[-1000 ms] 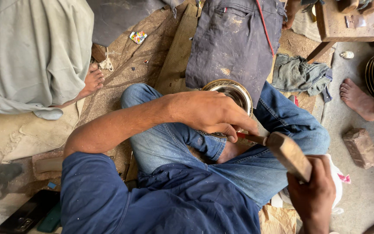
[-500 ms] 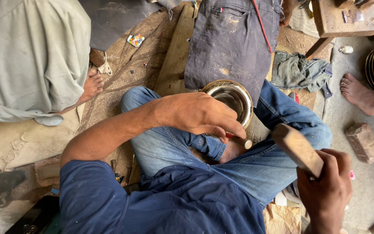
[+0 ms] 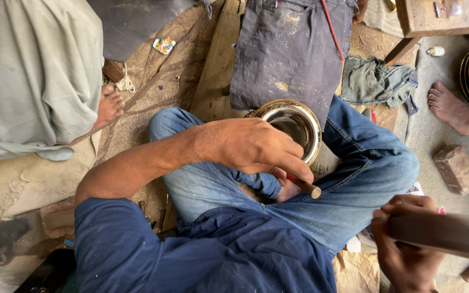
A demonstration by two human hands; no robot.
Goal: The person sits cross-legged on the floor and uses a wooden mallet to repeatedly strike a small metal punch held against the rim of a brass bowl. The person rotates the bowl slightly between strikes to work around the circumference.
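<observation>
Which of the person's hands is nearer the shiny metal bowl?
Left. The left hand sits right beside the metal bowl, holding a thin tool; the right hand is lower, gripping a wooden handle.

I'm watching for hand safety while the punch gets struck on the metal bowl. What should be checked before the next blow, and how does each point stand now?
1. Left hand grips the punch: ok, fingers wrapped round it.
2. Punch tip seated on the bowl: cannot tell, the hand hides the tip.
3. Struck end of the punch clear of fingers: ok, it sticks out bare past them.
4. Right hand holds the mallet firmly: ok, fist closed round it, though motion-blurred.
5. Bowl steadied: cannot tell; it sits between the knees, support hidden.
6. Bystander's foot out of the swing: ok, off beyond the brick.
</observation>
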